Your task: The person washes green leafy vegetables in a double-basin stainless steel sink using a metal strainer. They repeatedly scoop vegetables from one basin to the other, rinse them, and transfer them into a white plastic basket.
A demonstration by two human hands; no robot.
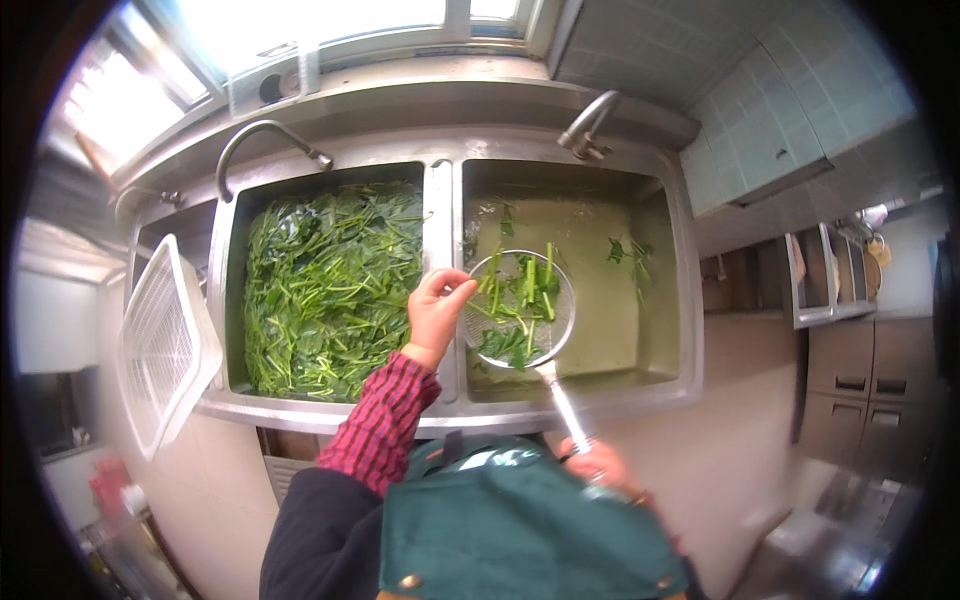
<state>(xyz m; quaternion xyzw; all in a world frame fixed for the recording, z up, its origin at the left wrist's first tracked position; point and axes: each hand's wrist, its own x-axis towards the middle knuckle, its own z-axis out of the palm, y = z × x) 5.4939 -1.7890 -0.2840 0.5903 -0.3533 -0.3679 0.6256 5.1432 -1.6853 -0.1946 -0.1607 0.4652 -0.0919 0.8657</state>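
Observation:
My right hand (604, 466) grips the long metal handle of a round wire-mesh skimmer (551, 330) over the right sink basin (600, 337). Cut green stems and leaves (531, 285) lie in its mesh. At the skimmer's left rim is my left hand (439, 307), thumb and forefinger brought together; whether they pinch the rim, a stem or nothing is unclear. Cloudy water stands in the right basin, with a few leafy sprigs (634, 255) adrift. Chopped leafy greens (337, 292) fill the left sink basin (234, 300).
A steel divider (442, 217) separates the basins. Curved faucets rise behind the left basin (262, 127) and the right basin (589, 124). A white plastic basket (165, 345) leans at the sink's left end. Steel cabinets (840, 375) stand at the far right.

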